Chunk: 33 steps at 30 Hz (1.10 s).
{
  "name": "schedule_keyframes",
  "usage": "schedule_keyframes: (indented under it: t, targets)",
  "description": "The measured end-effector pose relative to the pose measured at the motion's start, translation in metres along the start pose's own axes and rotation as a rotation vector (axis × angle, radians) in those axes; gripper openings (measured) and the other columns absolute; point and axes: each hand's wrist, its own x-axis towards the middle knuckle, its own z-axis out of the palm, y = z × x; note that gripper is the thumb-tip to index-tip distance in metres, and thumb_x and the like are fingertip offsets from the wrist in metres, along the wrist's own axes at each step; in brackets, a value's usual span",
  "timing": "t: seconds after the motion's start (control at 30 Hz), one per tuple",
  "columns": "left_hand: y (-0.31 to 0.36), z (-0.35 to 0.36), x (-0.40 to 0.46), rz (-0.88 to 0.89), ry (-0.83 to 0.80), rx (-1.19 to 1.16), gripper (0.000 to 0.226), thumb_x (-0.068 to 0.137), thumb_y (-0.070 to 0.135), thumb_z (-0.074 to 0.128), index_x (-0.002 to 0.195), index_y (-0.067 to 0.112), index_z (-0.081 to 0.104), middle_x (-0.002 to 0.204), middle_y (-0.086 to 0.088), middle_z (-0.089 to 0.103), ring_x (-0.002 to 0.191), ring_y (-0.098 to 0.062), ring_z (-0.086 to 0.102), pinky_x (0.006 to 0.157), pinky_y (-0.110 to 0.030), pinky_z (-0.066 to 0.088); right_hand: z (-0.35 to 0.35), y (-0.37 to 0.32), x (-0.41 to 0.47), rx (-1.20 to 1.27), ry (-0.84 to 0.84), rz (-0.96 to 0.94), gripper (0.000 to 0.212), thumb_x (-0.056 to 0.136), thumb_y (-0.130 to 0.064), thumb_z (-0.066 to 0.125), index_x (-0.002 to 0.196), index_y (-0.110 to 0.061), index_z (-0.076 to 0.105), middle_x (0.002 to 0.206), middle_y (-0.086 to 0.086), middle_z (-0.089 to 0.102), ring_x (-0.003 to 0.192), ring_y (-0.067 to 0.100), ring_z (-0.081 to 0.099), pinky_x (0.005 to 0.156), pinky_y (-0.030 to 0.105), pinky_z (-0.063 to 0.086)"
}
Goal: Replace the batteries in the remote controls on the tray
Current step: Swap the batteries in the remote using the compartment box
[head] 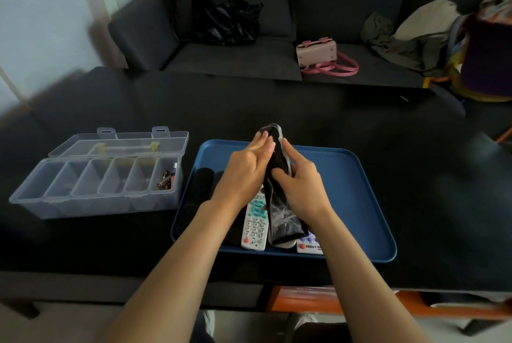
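Head view, looking down at a dark table (360, 121) where a blue tray (354, 176) sits near the front edge. Both hands hold one black remote (277, 165) raised above the tray, tilted with its far end up; it appears to be wrapped in a clear plastic sleeve. The left hand (243, 168) lies along its left side with fingers stretched toward the top, while the right hand (299, 182) closes round the middle, probably to steady it while the cover or battery door is worked loose. Under the wrists, a white remote (255, 223) with teal buttons rests on the tray, and the corner of another white remote (309, 244) shows beside it. Left of the tray stands an open clear organizer box (94, 184), with a few batteries (167, 177) in its rightmost compartment, close enough to reach easily. Whether the battery door is open yet cannot be seen.
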Motion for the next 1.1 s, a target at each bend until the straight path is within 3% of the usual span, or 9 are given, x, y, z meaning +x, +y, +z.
schedule_keyframes:
  t: [0.1, 0.17, 0.23, 0.3, 0.47, 0.63, 0.83, 0.93, 1.1]
  targets:
    - [0.002, -0.011, 0.007, -0.032, 0.155, -0.067, 0.040, 0.100, 0.030, 0.033, 0.120, 0.010, 0.061, 0.118, -0.004, 0.061, 0.114, -0.006, 0.054, 0.081, -0.001, 0.037, -0.002, 0.002, 0.002, 0.019, 0.027, 0.047, 0.064, 0.092, -0.010, 0.051, 0.148, -0.027, 0.027, 0.113, -0.001, 0.064, 0.086, 0.009, 0.065, 0.071, 0.017, 0.051]
    - [-0.003, -0.017, 0.021, -0.048, 0.233, 0.063, 0.032, 0.099, 0.022, 0.039, 0.117, 0.010, 0.062, 0.108, -0.007, 0.066, 0.101, -0.015, 0.060, 0.070, -0.011, 0.040, -0.008, 0.002, 0.005, 0.101, 0.057, 0.155, 0.057, 0.093, -0.010, 0.049, 0.146, -0.026, 0.033, 0.117, 0.005, 0.064, 0.090, 0.017, 0.067, 0.075, 0.027, 0.056]
    - [-0.014, -0.015, 0.040, -0.110, 0.119, 0.230, 0.027, 0.097, 0.015, 0.043, 0.116, 0.011, 0.062, 0.116, -0.007, 0.063, 0.106, -0.015, 0.058, 0.071, -0.009, 0.036, -0.014, -0.001, 0.007, 0.307, 0.044, 0.297, 0.039, 0.095, -0.006, 0.045, 0.133, -0.014, 0.048, 0.102, 0.014, 0.065, 0.069, 0.016, 0.069, 0.055, 0.026, 0.055]
    - [-0.024, -0.006, 0.055, -0.187, -0.043, 0.357, 0.026, 0.095, 0.012, 0.046, 0.116, 0.012, 0.062, 0.121, -0.008, 0.060, 0.109, -0.018, 0.057, 0.083, -0.019, 0.040, -0.018, -0.004, 0.009, 0.474, 0.005, 0.397, 0.029, 0.096, -0.004, 0.042, 0.124, -0.004, 0.051, 0.090, 0.017, 0.062, 0.048, 0.011, 0.065, 0.040, 0.020, 0.047]
    - [-0.039, 0.011, 0.074, -0.253, -0.274, 0.590, 0.037, 0.086, 0.021, 0.064, 0.120, 0.010, 0.053, 0.119, -0.008, 0.058, 0.109, -0.024, 0.053, 0.093, -0.039, 0.044, -0.016, 0.001, 0.018, 0.432, 0.010, 0.444, 0.037, 0.095, -0.007, 0.045, 0.132, -0.010, 0.048, 0.104, 0.019, 0.064, 0.061, 0.016, 0.066, 0.042, 0.020, 0.048]
    - [-0.044, 0.012, 0.079, -0.287, -0.194, 0.596, 0.019, 0.082, 0.017, 0.069, 0.098, 0.010, 0.061, 0.107, -0.010, 0.063, 0.102, -0.025, 0.057, 0.085, -0.037, 0.043, -0.017, 0.002, 0.023, 0.447, 0.003, 0.446, 0.048, 0.096, -0.006, 0.045, 0.142, -0.014, 0.038, 0.109, 0.018, 0.063, 0.047, 0.009, 0.065, 0.039, 0.018, 0.046]
    - [-0.024, -0.002, 0.060, -0.230, 0.193, -0.055, 0.010, 0.089, 0.016, 0.060, 0.094, 0.011, 0.053, 0.079, 0.000, 0.058, 0.065, -0.007, 0.055, 0.051, -0.010, 0.041, -0.014, 0.005, 0.024, 0.457, -0.001, 0.467, 0.049, 0.096, -0.011, 0.048, 0.143, -0.015, 0.035, 0.109, 0.019, 0.064, 0.066, 0.020, 0.069, 0.052, 0.028, 0.054]
    - [-0.015, -0.009, 0.043, -0.253, 0.232, -0.471, 0.009, 0.091, 0.008, 0.055, 0.100, 0.011, 0.053, 0.085, -0.004, 0.064, 0.066, -0.008, 0.065, 0.060, -0.013, 0.051, -0.013, 0.003, 0.021, 0.460, -0.046, 0.453, 0.032, 0.096, -0.010, 0.049, 0.127, -0.007, 0.049, 0.097, 0.018, 0.067, 0.073, 0.026, 0.069, 0.057, 0.034, 0.058]
    - [-0.001, -0.019, 0.033, -0.316, 0.260, -0.796, 0.014, 0.091, 0.016, 0.056, 0.083, 0.006, 0.059, 0.081, -0.009, 0.065, 0.078, -0.017, 0.069, 0.076, -0.023, 0.056, -0.009, -0.002, 0.015, 0.529, -0.067, 0.425, 0.031, 0.095, -0.004, 0.049, 0.124, -0.014, 0.047, 0.096, 0.020, 0.066, 0.080, 0.032, 0.069, 0.072, 0.050, 0.058]
